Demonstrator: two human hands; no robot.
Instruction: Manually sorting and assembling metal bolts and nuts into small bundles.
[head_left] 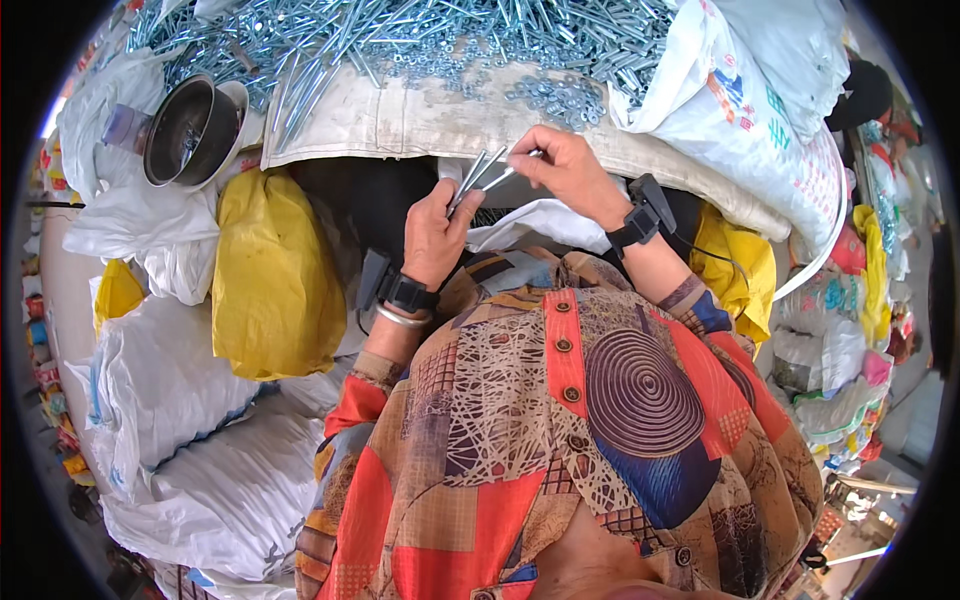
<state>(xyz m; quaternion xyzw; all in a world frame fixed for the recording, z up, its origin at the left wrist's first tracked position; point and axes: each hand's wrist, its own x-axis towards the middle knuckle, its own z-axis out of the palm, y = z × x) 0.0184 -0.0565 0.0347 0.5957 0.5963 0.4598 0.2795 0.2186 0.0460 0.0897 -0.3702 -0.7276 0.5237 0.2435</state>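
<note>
My left hand (436, 232) is closed around a few long, thin silvery bolts (476, 172), which stick up out of the fist. At their upper right, my right hand (572, 170) pinches another slim bolt (497, 180) between thumb and fingers, slanting toward the left hand. Whether a nut or washer sits on it is too small to tell. Both hands are over the near edge of a worn off-white cloth (340, 115). Beyond them lies a large heap of silvery bolts (420, 35), with small nuts and washers (560, 98) scattered at its near side.
A dark metal bowl (180, 132) with some small metal pieces stands at the far left, beside a white bowl (238, 110). Yellow sacks (275, 280) and white sacks (190, 390) crowd the left. A printed white sack (745, 110) leans at the far right.
</note>
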